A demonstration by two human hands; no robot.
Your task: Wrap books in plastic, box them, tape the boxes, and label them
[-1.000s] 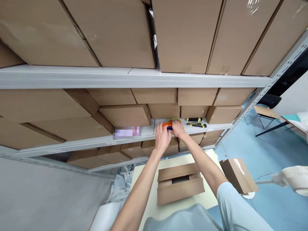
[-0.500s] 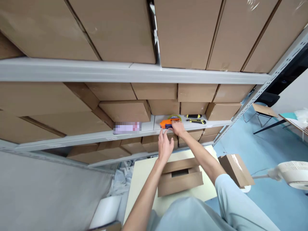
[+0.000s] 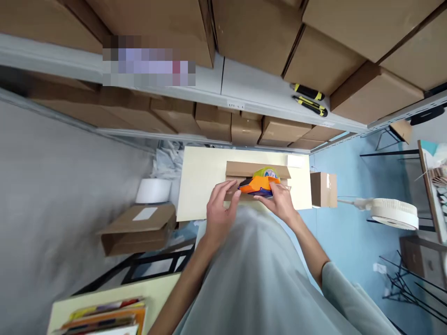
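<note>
My right hand (image 3: 280,201) is wrapped round an orange and dark blue tape dispenser (image 3: 256,184), holding it above the cream table. A yellow-green tape roll (image 3: 268,173) is on its far side. Beside the dispenser's left end, my left hand (image 3: 221,209) has its fingers apart. A fingertip is close to that end; I cannot tell whether it touches. Beneath the dispenser lies a cardboard box (image 3: 240,168), partly hidden by the dispenser and my hands.
Two yellow and black utility knives (image 3: 309,91) lie on the shelf (image 3: 256,86) ahead, among stacked cartons. An open carton (image 3: 139,228) stands at left, a taped carton (image 3: 323,190) and white fan (image 3: 394,214) at right. A side table (image 3: 160,293) is lower left.
The tape dispenser has come off the shelf in my right hand and down over the table. My left hand has moved back with it, and the view has tilted downward.
</note>
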